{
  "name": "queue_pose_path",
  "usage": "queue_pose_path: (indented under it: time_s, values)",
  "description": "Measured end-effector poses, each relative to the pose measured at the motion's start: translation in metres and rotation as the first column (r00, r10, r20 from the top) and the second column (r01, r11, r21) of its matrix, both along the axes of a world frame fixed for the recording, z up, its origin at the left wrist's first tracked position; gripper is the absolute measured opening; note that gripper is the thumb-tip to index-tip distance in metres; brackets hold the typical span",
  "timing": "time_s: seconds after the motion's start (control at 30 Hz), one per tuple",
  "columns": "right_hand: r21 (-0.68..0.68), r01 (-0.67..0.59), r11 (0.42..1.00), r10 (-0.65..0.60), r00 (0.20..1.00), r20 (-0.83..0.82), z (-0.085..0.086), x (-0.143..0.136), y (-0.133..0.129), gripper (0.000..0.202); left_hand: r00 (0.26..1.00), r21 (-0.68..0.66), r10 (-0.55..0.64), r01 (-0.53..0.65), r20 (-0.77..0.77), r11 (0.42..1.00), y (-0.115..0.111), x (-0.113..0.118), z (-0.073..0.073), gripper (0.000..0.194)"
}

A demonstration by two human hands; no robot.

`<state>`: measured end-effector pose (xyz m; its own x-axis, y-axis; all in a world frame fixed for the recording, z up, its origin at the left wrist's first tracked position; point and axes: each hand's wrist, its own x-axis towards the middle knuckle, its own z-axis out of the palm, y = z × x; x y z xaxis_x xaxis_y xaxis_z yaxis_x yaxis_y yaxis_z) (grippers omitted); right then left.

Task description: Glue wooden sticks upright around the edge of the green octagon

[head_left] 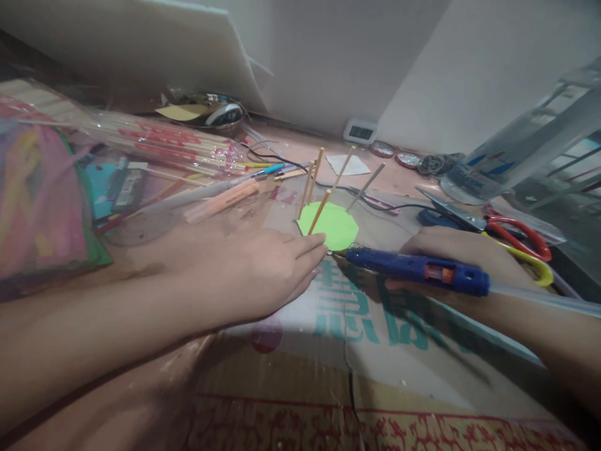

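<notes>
A bright green disc (340, 228) with several thin wooden sticks (319, 212) standing up from it sits on a flattened cardboard sheet. My left hand (272, 266) is at its near left edge, fingers pressed together and fingertips on the rim by the front stick. The thumb is hidden. My right hand (436, 241) is closed around a blue hot glue gun (413, 268), whose nozzle points left at the disc's near edge. A clear glue stick (539, 295) extends from the back of the gun.
On the left lie a bag of coloured balloons (47, 188) and wrapped wooden sticks (164, 141). Scissors with red handles (519, 238) and a large clear bottle (498, 156) are on the right. A small digital display (360, 132) stands by the wall, and a black cable (370, 202) crosses behind the disc.
</notes>
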<state>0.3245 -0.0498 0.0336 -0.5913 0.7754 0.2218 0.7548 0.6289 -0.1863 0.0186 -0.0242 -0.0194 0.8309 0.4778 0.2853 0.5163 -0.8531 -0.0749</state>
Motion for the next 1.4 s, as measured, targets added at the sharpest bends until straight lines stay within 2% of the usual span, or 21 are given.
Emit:
queue_pose_path:
  time_s: [0.47,0.7,1.2,1.4]
  values:
    - [0.003,0.016,1.000,-0.016,1.000,-0.003,-0.0026,0.0039,0.0013,0.033,1.000,-0.008,-0.004,0.004,0.005,1.000,0.0006,-0.0007,-0.0008,0.042]
    - [-0.027,0.081,0.996,-0.080,0.996,0.029,0.0020,-0.0006,-0.0038,0.040,1.000,-0.024,-0.004,0.004,0.000,1.000,-0.0003,-0.0005,0.0011,0.042]
    - [-0.033,0.102,0.994,-0.100,0.994,0.047,0.0039,-0.0014,-0.0047,0.048,1.000,-0.035,-0.001,0.002,0.005,0.999,0.0006,-0.0013,-0.0016,0.042]
    - [-0.039,0.104,0.994,-0.102,0.994,0.046,0.0038,-0.0006,-0.0050,0.044,1.000,-0.043,-0.010,0.011,0.017,0.999,0.0011,-0.0015,-0.0019,0.041]
